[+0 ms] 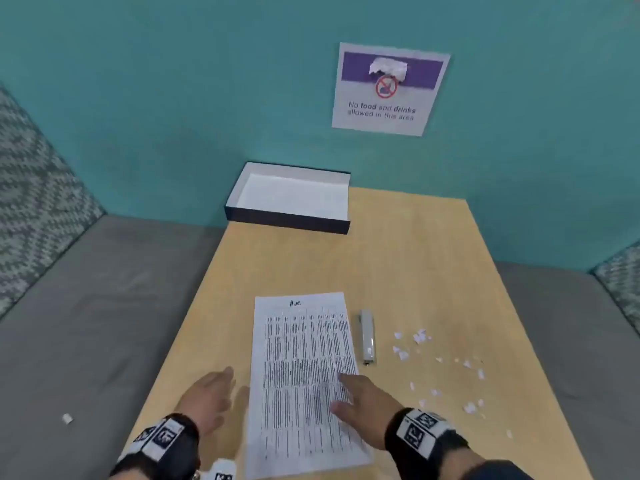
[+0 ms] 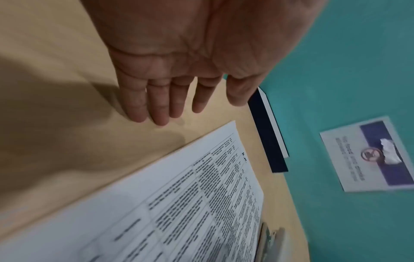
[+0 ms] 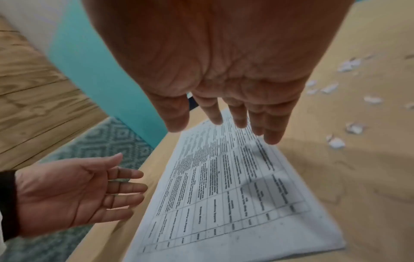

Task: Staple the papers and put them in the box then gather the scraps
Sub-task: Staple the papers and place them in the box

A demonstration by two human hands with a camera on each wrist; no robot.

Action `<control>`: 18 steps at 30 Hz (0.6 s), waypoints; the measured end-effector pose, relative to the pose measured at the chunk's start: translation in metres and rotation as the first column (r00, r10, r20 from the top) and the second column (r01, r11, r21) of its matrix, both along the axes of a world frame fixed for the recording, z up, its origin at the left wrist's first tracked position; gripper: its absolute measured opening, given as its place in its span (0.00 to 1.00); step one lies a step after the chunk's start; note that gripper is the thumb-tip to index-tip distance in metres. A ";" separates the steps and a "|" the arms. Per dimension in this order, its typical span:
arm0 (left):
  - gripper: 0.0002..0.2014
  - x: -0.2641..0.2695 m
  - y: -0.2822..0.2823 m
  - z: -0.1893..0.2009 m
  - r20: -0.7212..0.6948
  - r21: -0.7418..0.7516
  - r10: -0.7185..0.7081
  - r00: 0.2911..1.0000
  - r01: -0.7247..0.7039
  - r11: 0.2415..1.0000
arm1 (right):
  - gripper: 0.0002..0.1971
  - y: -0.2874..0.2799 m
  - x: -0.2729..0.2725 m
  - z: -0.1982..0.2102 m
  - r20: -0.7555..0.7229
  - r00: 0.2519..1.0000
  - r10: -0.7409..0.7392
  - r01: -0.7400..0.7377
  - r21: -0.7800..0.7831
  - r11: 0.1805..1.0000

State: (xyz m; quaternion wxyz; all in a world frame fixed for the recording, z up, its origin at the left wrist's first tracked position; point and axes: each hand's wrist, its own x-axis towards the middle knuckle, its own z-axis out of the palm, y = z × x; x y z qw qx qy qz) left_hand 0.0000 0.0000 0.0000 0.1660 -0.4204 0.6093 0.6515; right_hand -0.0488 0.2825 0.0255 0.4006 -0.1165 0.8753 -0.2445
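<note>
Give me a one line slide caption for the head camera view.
Both open hands, left hand and right hand, reach for the papers; stapler, scraps and box wait.

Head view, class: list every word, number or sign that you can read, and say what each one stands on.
"No food and drinks allowed in this area": wall notice, under a red prohibition symbol.
Handwritten mark at the top of the papers: too blurred to read.
Printed table on the papers: too small to read.
Black-and-white coded tags on both wrist bands: patterns, not text.
</note>
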 end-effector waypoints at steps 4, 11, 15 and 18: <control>0.12 -0.024 0.001 -0.014 -0.021 0.060 0.053 0.998 -0.051 0.997 | 0.40 -0.013 -0.009 -0.012 0.063 0.980 -0.191 0.192 -0.001 0.981; 0.20 -0.067 0.015 -0.029 -0.009 -0.070 0.010 1.000 -0.010 0.997 | 0.37 -0.023 -0.009 -0.025 0.057 0.995 -0.082 0.075 0.124 0.989; 0.24 -0.086 0.025 -0.023 0.132 -0.292 -0.175 0.976 0.207 0.934 | 0.38 -0.017 -0.010 -0.027 0.053 0.999 0.011 -0.020 0.181 0.983; 0.17 -0.093 0.039 -0.016 0.193 -0.382 -0.284 0.939 0.339 0.860 | 0.40 -0.013 -0.013 -0.027 0.055 0.998 0.042 -0.052 0.192 0.980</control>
